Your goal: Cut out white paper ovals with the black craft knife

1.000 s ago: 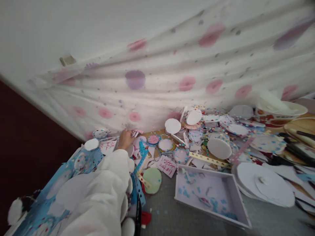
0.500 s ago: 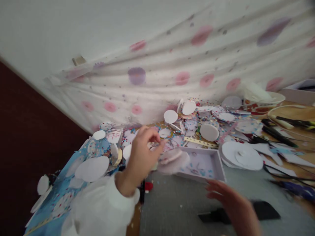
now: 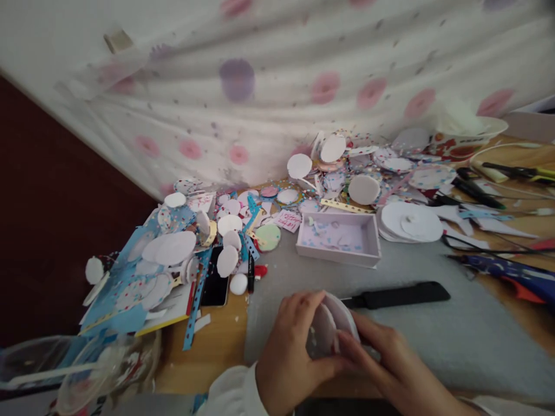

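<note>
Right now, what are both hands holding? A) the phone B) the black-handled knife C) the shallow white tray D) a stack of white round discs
D: the left hand and right hand close together around the white round discs, low in the frame. The black-handled knife lies untouched on the grey mat just beyond, and the shallow white tray sits farther back.
</note>
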A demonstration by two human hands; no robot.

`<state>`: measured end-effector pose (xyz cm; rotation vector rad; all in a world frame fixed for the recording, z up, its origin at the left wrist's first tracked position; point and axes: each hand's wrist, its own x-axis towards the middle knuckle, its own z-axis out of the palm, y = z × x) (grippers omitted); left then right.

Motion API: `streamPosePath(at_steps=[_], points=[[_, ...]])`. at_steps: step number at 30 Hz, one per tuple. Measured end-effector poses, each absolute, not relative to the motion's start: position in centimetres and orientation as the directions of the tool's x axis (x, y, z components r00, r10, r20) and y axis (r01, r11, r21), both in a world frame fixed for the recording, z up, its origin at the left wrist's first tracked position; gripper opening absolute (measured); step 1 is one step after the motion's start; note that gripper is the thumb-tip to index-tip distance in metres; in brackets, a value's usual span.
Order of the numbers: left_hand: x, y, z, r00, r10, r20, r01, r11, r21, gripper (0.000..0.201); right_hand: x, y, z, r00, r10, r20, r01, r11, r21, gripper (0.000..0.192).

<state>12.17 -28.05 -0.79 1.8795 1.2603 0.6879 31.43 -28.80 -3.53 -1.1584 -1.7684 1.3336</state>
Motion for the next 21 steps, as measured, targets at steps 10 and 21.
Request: streamPosePath(at_steps=[10, 21], points=[[12.0, -29.2, -1.4, 0.308, 0.951, 0.017, 0.367, -0.135, 0.92, 0.074, 32.3, -29.6, -2.0, -0.507, 0.862, 0.006, 0.332, 0.201, -0.922, 0.025], [8.2, -27.3, -0.3, 0.145, 0.978, -0.147, -0.261, 0.181, 0.948, 0.038, 33.3, -27.7, -0.7, -0.227, 0.957, -0.179, 0.165, -0.143, -0.976, 0.043]])
